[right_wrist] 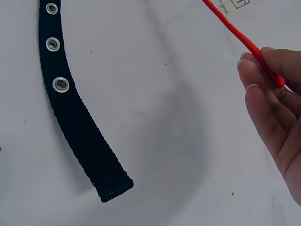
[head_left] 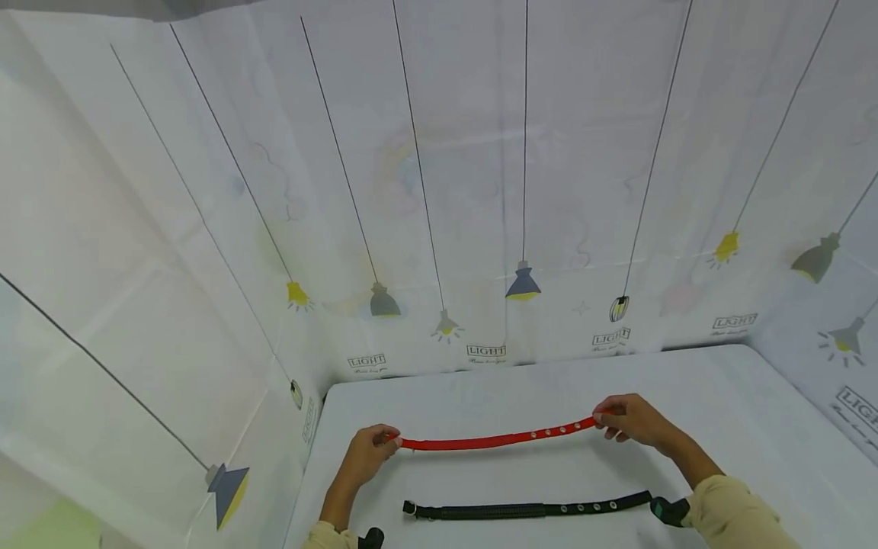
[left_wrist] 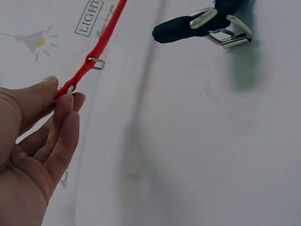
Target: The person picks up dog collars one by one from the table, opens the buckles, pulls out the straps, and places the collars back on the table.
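Observation:
A red collar [head_left: 473,443] with metal eyelets stretches between both hands above the white table, sagging slightly in the middle. My left hand [head_left: 366,455] pinches its buckle end between thumb and fingertips; in the left wrist view a metal loop [left_wrist: 97,63] shows on the strap just beyond the fingers. The eyelet end is pinched by my right hand [head_left: 634,419], and the tip of the red strap [right_wrist: 263,59] lies between thumb and fingers in the right wrist view. Nearer to me, a black collar [head_left: 494,512] lies straight on the table, its buckle [left_wrist: 237,40] to the left.
The white tabletop [head_left: 439,404] has rounded far corners. Behind it and at both sides hang white sheets [head_left: 466,191] printed with lamps. Dark wrist devices [head_left: 668,511] sit at the sleeve cuffs, the right one close to the black collar's tip.

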The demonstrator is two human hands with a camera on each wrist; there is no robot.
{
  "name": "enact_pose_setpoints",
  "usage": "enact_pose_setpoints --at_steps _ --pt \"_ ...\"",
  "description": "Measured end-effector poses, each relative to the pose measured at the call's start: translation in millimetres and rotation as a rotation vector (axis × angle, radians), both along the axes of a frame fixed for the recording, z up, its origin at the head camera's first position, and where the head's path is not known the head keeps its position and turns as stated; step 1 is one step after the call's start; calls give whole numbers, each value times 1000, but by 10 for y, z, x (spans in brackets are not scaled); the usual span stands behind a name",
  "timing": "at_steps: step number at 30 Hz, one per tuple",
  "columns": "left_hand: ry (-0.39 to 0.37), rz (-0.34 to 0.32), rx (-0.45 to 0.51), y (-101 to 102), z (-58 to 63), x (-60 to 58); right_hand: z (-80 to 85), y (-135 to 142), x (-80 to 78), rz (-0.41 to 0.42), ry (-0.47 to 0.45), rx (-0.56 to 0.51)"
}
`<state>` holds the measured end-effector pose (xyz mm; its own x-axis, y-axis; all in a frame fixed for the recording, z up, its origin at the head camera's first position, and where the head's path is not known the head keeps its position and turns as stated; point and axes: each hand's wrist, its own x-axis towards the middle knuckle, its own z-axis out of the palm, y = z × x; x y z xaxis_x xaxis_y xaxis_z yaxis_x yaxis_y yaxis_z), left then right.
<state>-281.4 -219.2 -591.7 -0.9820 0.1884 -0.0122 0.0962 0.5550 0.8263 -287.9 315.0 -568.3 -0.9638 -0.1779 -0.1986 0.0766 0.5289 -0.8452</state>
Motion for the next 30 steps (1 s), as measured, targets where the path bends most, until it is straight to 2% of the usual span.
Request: enact_pose_setpoints --at_steps 3,8,14,21,30 --pt "-27 -27 27 6 -85 0 -87 32 -38 -6 -18 28" --pt "-40 -34 29 38 -171 -22 -166 52 -93 -6 -13 62" --pt "-36 -46 30 79 -217 -72 -163 56 -155 -12 -15 125" --pt "-28 -28 14 89 -264 -99 -161 76 -197 -1 5 169" --pt "-60 -12 15 99 -349 -121 -348 168 -230 -28 6 274"
